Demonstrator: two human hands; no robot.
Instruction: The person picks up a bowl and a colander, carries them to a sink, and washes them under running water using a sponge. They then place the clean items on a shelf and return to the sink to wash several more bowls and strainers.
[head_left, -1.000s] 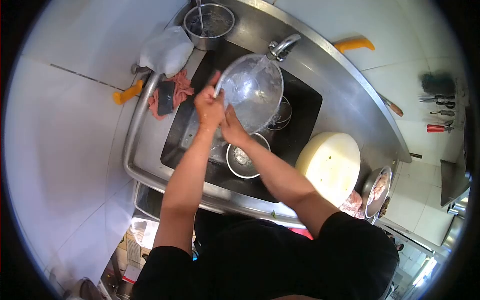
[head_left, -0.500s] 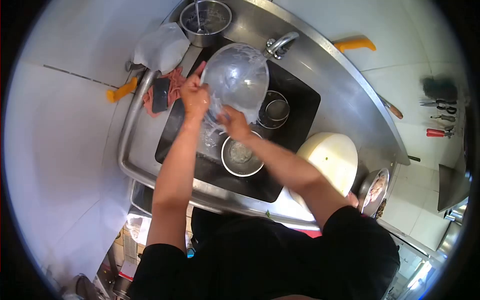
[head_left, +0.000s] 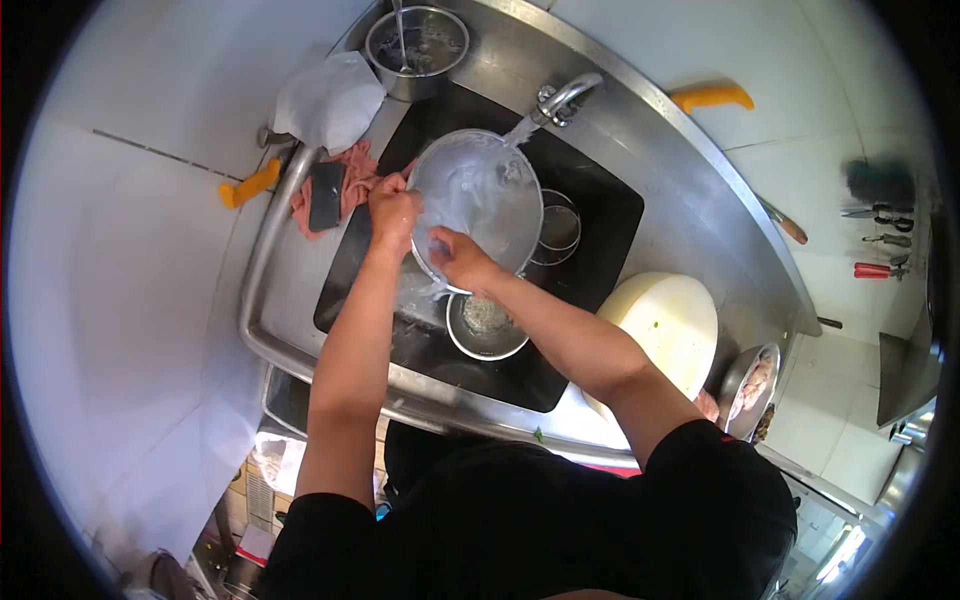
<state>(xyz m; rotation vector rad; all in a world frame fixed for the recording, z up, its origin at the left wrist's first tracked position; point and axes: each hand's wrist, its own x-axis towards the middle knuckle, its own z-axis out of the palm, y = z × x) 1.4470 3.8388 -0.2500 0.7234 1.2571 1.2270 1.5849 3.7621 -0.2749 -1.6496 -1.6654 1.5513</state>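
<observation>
A large pale, shiny bowl (head_left: 490, 195) is held over the dark sink, its opening toward me. My left hand (head_left: 394, 212) grips the bowl's left rim with the fingers wrapped round it. Inside the near left part of the bowl is my right hand (head_left: 463, 262), its fingers curled; whatever they may hold is hidden. Water runs from the tap (head_left: 570, 95) into the far side of the bowl. Below, a small metal bowl (head_left: 487, 345) with some cloudy contents sits in the sink, partly covered by my right forearm. A round strainer-like container (head_left: 560, 228) is to the right.
A steel pot (head_left: 418, 50) with a utensil stands at the back left, near a white bag (head_left: 330, 100) and a pink cloth (head_left: 358, 175) under a dark block (head_left: 325, 197). On the right are a cream tub (head_left: 665, 325) and a metal bowl of meat (head_left: 752, 390).
The large bowl has come down toward me and tilted to face upward more. Water now flows visibly from the tap into it. My right hand has shifted slightly and lies inside the bowl.
</observation>
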